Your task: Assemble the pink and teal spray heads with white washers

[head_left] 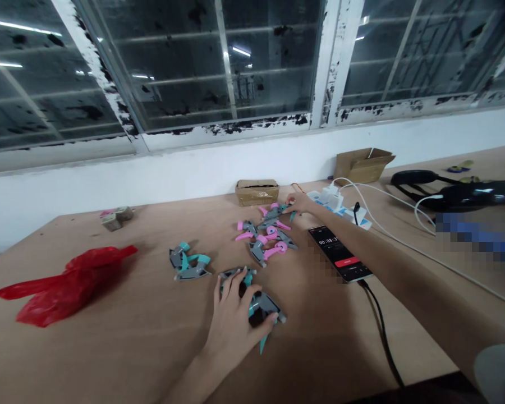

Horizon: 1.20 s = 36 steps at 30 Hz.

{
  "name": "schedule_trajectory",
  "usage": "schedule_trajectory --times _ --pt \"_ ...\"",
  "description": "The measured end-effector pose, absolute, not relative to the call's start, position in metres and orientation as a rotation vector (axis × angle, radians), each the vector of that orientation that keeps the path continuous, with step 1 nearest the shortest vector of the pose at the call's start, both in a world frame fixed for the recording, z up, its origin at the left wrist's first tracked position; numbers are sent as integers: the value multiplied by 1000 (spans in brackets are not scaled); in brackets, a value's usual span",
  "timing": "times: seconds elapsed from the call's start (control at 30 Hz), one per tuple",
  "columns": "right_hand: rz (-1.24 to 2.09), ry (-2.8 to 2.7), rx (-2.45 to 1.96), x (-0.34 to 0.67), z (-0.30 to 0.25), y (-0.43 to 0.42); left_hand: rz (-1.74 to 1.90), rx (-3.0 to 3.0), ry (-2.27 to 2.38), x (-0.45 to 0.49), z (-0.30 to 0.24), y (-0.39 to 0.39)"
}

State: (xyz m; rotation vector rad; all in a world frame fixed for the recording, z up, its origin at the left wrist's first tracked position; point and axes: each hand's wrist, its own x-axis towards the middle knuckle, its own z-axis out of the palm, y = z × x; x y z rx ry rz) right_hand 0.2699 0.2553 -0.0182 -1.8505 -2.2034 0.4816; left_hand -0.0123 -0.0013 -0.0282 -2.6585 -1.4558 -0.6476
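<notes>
In the head view, your left hand was at lower center, its fingers spread and bent over gray-and-teal trigger pieces on the wooden tabletop. Its thumb lay against the right-hand piece; you could not tell from this angle whether the hand had gripped anything. Your right hand reached in from the lower right to just right of center, fingertips bent at a teal part on the far edge of the cluster; whether they had closed on it could not be told.

Pink-and-gray trigger pieces lay heaped at the center, between your hands. More gray-and-teal ones, a small group, sat left of center, apart from your left hand. A red plastic bag lay at the left of the frame. Under your right forearm's near side, a phone showed a running-time display, and a small cardboard box stood behind the heap.
</notes>
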Motion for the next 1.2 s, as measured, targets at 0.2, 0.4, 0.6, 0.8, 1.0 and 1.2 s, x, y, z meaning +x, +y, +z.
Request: schedule_trajectory --times 0.2,0.4,0.6,0.8,1.0,1.2 --pt "555 -2266 -1847 280 -17 254 -700 -2659 -1441 -11 -28 -1" --pt "485 -2373 -1834 281 -14 254 -728 -2600 -1497 -18 -30 4" --pt "356 -2403 -1855 283 -3 233 -707 -2553 -1533 -23 -31 10" --pt "248 -2431 -1644 266 43 192 -731 -2548 -1514 -22 -33 10" --pt "477 -2731 -1098 210 62 101 -877 -2539 -1595 -24 -34 14" --pt "303 -2866 -840 143 40 32 -1533 -2400 -1774 -34 -18 23"
